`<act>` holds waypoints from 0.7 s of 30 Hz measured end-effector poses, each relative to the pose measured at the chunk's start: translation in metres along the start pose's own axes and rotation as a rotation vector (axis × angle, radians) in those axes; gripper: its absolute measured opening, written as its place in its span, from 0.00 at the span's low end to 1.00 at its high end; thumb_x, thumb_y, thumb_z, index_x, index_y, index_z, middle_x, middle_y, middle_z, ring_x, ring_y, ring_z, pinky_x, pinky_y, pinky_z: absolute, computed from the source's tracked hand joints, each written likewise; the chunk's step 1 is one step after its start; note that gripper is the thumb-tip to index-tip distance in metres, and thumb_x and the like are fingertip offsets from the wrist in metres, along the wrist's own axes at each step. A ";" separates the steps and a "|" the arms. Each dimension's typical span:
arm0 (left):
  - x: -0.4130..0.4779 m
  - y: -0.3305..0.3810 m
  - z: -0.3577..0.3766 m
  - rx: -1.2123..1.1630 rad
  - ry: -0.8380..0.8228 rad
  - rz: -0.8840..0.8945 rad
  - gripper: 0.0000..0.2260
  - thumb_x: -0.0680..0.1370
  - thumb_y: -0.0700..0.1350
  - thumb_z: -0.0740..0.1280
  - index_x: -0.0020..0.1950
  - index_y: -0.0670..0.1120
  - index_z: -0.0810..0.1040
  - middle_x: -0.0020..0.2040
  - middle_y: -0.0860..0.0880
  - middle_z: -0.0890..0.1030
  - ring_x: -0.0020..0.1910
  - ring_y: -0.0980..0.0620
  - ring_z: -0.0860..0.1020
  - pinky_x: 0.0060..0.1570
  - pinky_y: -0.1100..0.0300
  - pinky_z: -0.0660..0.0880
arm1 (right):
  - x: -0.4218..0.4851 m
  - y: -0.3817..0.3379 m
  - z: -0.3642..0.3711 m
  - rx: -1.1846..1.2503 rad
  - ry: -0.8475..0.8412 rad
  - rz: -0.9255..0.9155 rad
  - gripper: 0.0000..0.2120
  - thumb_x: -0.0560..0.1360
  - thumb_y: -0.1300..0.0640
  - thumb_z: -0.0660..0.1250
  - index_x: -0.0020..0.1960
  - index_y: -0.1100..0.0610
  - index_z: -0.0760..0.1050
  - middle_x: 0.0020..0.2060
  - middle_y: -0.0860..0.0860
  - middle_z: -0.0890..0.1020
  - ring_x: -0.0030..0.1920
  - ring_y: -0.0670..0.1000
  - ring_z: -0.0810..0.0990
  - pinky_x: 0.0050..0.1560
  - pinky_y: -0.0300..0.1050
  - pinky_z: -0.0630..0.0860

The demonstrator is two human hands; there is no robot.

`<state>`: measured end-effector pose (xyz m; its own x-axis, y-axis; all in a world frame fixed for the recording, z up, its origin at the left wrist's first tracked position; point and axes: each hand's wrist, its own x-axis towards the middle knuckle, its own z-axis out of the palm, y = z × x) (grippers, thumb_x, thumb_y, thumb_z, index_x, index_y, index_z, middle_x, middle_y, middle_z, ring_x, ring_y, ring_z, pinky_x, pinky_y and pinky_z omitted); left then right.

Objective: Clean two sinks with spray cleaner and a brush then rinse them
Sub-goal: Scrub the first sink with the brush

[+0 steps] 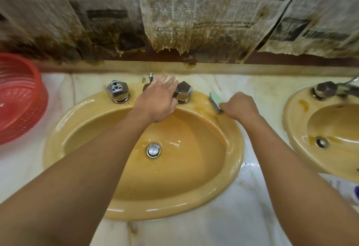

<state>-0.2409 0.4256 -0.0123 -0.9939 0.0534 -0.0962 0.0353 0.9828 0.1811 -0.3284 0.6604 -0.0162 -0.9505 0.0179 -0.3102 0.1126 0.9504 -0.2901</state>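
Two bare forearms reach in from the bottom edge over the near rim of a mustard-yellow sink [155, 213], which is set in a pale marble counter [242, 207] that looks wet to the sink's right. The bowl is streaked with orange-brown stains, and a shiny metal drain plug [153, 150] sits in its middle. At the back of the bowl the left hand [157, 100] hovers palm down with its fingers straight and spread. It covers most of the spout [146, 86] and lies right against the right tap knob [183, 91], though whether it touches the knob cannot be told. The left tap knob [117, 90] stands clear of the hand. The right hand [240, 106] is curled tightly round the handle of a green-backed brush [215, 103], whose head lies on the stained back-right rim of the sink. A red plastic basket [19, 100] stands on the counter at the far left. At the right edge is a second yellow sink [289, 121], stained too, with its own drain [321, 142]. Behind everything, brown-stained, torn newspaper [174, 12] covers the wall.
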 end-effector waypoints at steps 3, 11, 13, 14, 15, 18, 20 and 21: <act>0.000 0.000 0.001 -0.005 0.004 -0.005 0.28 0.83 0.49 0.53 0.83 0.44 0.54 0.83 0.46 0.54 0.82 0.47 0.48 0.81 0.51 0.44 | -0.023 0.041 0.002 0.037 -0.025 0.075 0.14 0.74 0.51 0.66 0.40 0.63 0.73 0.32 0.53 0.73 0.33 0.52 0.73 0.27 0.42 0.61; 0.000 0.002 0.001 0.005 0.003 -0.019 0.28 0.83 0.50 0.54 0.82 0.45 0.54 0.83 0.46 0.56 0.82 0.46 0.50 0.81 0.48 0.47 | -0.046 0.089 -0.017 0.087 -0.178 0.231 0.16 0.74 0.55 0.66 0.47 0.68 0.82 0.29 0.55 0.72 0.32 0.57 0.71 0.33 0.44 0.65; 0.000 0.002 0.001 0.003 0.008 -0.017 0.28 0.83 0.49 0.54 0.82 0.44 0.55 0.82 0.46 0.57 0.82 0.46 0.51 0.81 0.47 0.47 | -0.036 0.078 -0.023 0.084 -0.207 0.195 0.14 0.75 0.54 0.66 0.43 0.65 0.83 0.28 0.54 0.71 0.29 0.54 0.69 0.31 0.43 0.63; 0.000 0.002 0.000 0.000 0.011 -0.018 0.27 0.83 0.49 0.54 0.82 0.44 0.55 0.82 0.46 0.57 0.82 0.46 0.51 0.81 0.47 0.47 | -0.029 0.072 -0.025 0.101 -0.202 0.173 0.14 0.76 0.53 0.66 0.43 0.63 0.83 0.29 0.54 0.72 0.29 0.54 0.68 0.30 0.43 0.63; 0.000 0.002 0.000 -0.004 0.012 -0.018 0.27 0.83 0.49 0.54 0.82 0.44 0.55 0.82 0.46 0.57 0.82 0.46 0.51 0.81 0.47 0.47 | -0.021 0.067 -0.025 0.105 -0.186 0.139 0.15 0.76 0.51 0.65 0.43 0.62 0.84 0.30 0.54 0.73 0.29 0.53 0.69 0.30 0.43 0.64; -0.001 0.002 0.000 -0.013 0.015 -0.021 0.27 0.83 0.49 0.54 0.82 0.44 0.56 0.82 0.46 0.57 0.82 0.47 0.51 0.81 0.47 0.47 | -0.006 0.061 -0.020 0.042 -0.164 0.076 0.18 0.77 0.48 0.62 0.47 0.61 0.84 0.31 0.52 0.75 0.31 0.53 0.71 0.31 0.44 0.66; 0.000 0.003 0.001 -0.015 0.013 -0.019 0.27 0.83 0.49 0.54 0.82 0.44 0.56 0.82 0.46 0.57 0.82 0.47 0.51 0.81 0.48 0.46 | -0.007 0.069 -0.018 -0.062 -0.170 0.083 0.18 0.76 0.47 0.62 0.47 0.60 0.84 0.32 0.51 0.75 0.31 0.51 0.72 0.30 0.44 0.65; 0.000 0.003 0.001 -0.015 0.014 -0.019 0.27 0.83 0.49 0.54 0.82 0.44 0.56 0.82 0.46 0.58 0.82 0.46 0.51 0.81 0.48 0.46 | -0.011 0.078 -0.016 -0.099 -0.167 0.086 0.18 0.76 0.47 0.62 0.46 0.60 0.84 0.32 0.51 0.75 0.31 0.51 0.73 0.30 0.44 0.65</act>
<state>-0.2406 0.4283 -0.0126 -0.9957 0.0326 -0.0864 0.0152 0.9809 0.1941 -0.3134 0.7393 -0.0210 -0.8768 0.0561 -0.4776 0.1541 0.9736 -0.1685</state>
